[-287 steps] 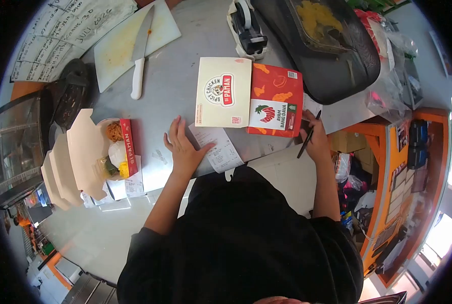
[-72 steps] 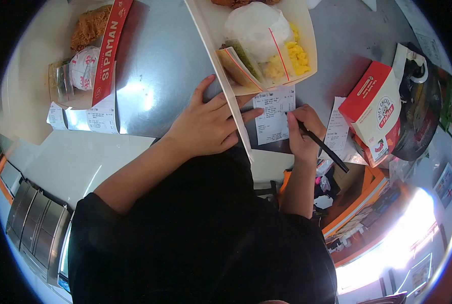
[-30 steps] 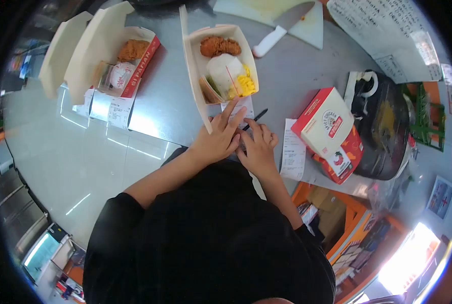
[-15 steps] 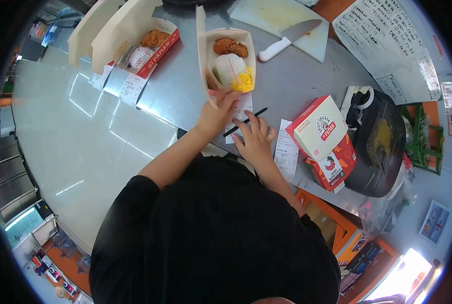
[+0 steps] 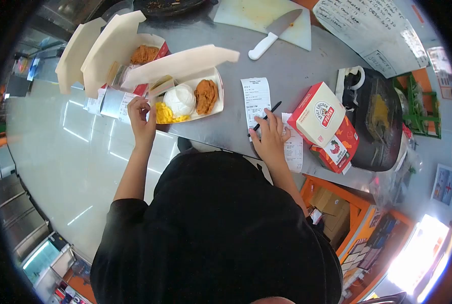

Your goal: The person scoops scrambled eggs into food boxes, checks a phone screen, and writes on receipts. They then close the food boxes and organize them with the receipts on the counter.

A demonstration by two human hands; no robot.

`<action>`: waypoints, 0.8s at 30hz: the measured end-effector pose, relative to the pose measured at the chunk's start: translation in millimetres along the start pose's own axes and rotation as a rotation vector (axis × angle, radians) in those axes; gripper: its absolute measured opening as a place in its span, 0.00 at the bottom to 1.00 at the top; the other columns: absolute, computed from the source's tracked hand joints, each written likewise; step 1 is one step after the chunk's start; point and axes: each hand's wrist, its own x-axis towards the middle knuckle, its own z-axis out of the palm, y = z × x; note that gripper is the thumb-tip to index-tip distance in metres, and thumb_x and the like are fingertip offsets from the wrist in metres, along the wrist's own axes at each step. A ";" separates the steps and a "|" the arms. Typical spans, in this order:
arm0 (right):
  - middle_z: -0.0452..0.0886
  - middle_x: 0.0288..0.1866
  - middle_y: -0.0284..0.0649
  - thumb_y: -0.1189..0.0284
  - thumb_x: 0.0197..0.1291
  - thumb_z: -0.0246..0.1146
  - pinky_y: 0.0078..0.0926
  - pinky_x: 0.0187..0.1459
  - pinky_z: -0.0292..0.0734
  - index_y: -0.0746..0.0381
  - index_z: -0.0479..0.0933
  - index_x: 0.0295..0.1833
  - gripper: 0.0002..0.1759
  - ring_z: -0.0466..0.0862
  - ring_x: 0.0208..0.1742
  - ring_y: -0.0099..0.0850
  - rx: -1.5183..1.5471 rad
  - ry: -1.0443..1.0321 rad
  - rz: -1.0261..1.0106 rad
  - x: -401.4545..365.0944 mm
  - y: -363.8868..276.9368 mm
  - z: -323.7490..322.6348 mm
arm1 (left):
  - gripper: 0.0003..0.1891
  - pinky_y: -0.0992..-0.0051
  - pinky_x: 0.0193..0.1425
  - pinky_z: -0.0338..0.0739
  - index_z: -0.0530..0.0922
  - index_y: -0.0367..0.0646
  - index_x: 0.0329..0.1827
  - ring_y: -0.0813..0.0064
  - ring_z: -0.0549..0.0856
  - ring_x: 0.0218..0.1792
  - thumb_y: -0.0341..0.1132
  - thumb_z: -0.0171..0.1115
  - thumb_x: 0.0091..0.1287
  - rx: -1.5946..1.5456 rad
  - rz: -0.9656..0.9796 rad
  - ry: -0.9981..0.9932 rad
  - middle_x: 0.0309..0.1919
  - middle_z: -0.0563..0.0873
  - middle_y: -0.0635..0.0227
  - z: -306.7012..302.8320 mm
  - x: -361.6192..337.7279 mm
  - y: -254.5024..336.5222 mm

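An open meal box sits on the steel counter, its lid raised at the back. Inside are a mound of rice, fried chicken and yellow corn. My left hand is at the box's near left corner, fingers loosely curled and thumb apart beside the box wall. My right hand rests with spread fingers on a printed receipt and across a black pen. A second receipt lies just right of that hand.
More open boxes stand at the left, with receipts by the counter edge. A knife lies on a cutting board at the back. Closed red-and-cream boxes and a black container stand at the right.
The meal box has moved left and turned, now beside the other open boxes. My left hand has gone left with it. The receipt lies uncovered at its far end; my right hand stays over the pen.
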 end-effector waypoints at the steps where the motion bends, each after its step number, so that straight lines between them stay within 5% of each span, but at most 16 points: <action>1: 0.65 0.72 0.39 0.60 0.58 0.65 0.66 0.61 0.48 0.52 0.76 0.57 0.22 0.62 0.71 0.42 -0.027 0.023 0.012 0.8 -0.5 0.5 | 0.16 0.80 0.45 0.75 0.71 0.40 0.51 0.81 0.77 0.43 0.19 0.62 0.63 -0.011 0.005 -0.007 0.52 0.71 0.64 2.1 4.7 -3.2; 5: 0.65 0.71 0.40 0.62 0.57 0.65 0.67 0.61 0.48 0.53 0.76 0.58 0.22 0.62 0.71 0.46 -0.070 0.108 0.043 9.2 -2.6 2.7 | 0.14 0.76 0.49 0.79 0.73 0.38 0.51 0.77 0.79 0.43 0.20 0.63 0.64 -0.121 -0.082 -0.126 0.50 0.73 0.63 12.6 31.0 -1.3; 7: 0.66 0.71 0.41 0.63 0.57 0.65 0.66 0.63 0.49 0.53 0.76 0.59 0.23 0.62 0.71 0.47 -0.079 0.153 0.043 15.2 -8.4 -6.9 | 0.12 0.73 0.53 0.79 0.75 0.37 0.49 0.71 0.80 0.44 0.22 0.63 0.64 0.313 0.306 -0.056 0.48 0.76 0.60 9.9 54.9 24.4; 9: 0.66 0.71 0.41 0.64 0.57 0.65 0.65 0.64 0.50 0.53 0.75 0.59 0.23 0.62 0.70 0.47 -0.088 0.198 0.045 26.7 -13.4 -22.0 | 0.12 0.69 0.59 0.74 0.76 0.37 0.53 0.63 0.81 0.47 0.28 0.60 0.67 0.214 0.384 0.029 0.47 0.80 0.56 17.6 91.0 62.3; 13: 0.70 0.67 0.45 0.70 0.62 0.59 0.46 0.68 0.59 0.57 0.72 0.66 0.25 0.68 0.66 0.48 0.111 0.519 -0.191 88.7 -35.6 -73.1 | 0.22 0.65 0.63 0.71 0.72 0.40 0.65 0.61 0.81 0.53 0.43 0.49 0.75 0.174 0.470 -0.153 0.56 0.81 0.53 33.1 167.6 108.6; 15: 0.72 0.64 0.47 0.68 0.67 0.55 0.40 0.68 0.62 0.60 0.68 0.69 0.25 0.70 0.64 0.48 0.346 0.505 -0.276 124.7 -55.2 -93.6 | 0.31 0.62 0.66 0.68 0.68 0.42 0.71 0.59 0.78 0.60 0.57 0.42 0.75 0.084 -0.168 -0.467 0.60 0.78 0.48 36.8 182.3 122.5; 16: 0.72 0.64 0.47 0.68 0.67 0.55 0.40 0.68 0.62 0.60 0.68 0.69 0.25 0.70 0.64 0.48 0.348 0.508 -0.272 133.1 -64.8 -107.3 | 0.31 0.62 0.66 0.68 0.68 0.42 0.71 0.59 0.78 0.60 0.57 0.42 0.75 0.087 -0.166 -0.471 0.60 0.78 0.48 34.4 185.2 125.5; 18: 0.73 0.63 0.49 0.64 0.70 0.52 0.37 0.69 0.62 0.62 0.66 0.70 0.25 0.69 0.66 0.48 0.697 -0.173 0.217 143.2 -77.2 -125.9 | 0.40 0.62 0.69 0.66 0.67 0.40 0.71 0.57 0.74 0.67 0.66 0.39 0.71 0.195 -0.635 -0.776 0.63 0.75 0.45 32.8 190.6 127.5; 19: 0.73 0.63 0.49 0.64 0.70 0.52 0.37 0.69 0.62 0.62 0.66 0.70 0.25 0.69 0.66 0.48 0.699 -0.170 0.223 141.2 -75.4 -117.7 | 0.40 0.62 0.69 0.66 0.67 0.40 0.71 0.57 0.74 0.67 0.66 0.39 0.71 0.198 -0.634 -0.782 0.63 0.75 0.45 33.7 181.7 122.4; 21: 0.73 0.62 0.55 0.59 0.69 0.54 0.38 0.70 0.61 0.63 0.65 0.71 0.29 0.70 0.66 0.49 0.295 -0.313 0.074 132.0 -67.9 -84.8 | 0.41 0.63 0.72 0.64 0.63 0.38 0.73 0.54 0.69 0.70 0.63 0.51 0.69 0.722 -0.250 -0.793 0.66 0.71 0.43 37.9 141.2 95.4; 24: 0.71 0.63 0.61 0.59 0.66 0.58 0.39 0.69 0.62 0.67 0.59 0.73 0.36 0.69 0.68 0.51 0.353 -0.266 0.185 113.3 -74.5 -39.2 | 0.43 0.62 0.73 0.63 0.56 0.34 0.75 0.51 0.68 0.71 0.52 0.64 0.65 0.607 -0.114 -0.676 0.69 0.68 0.43 53.7 95.0 41.2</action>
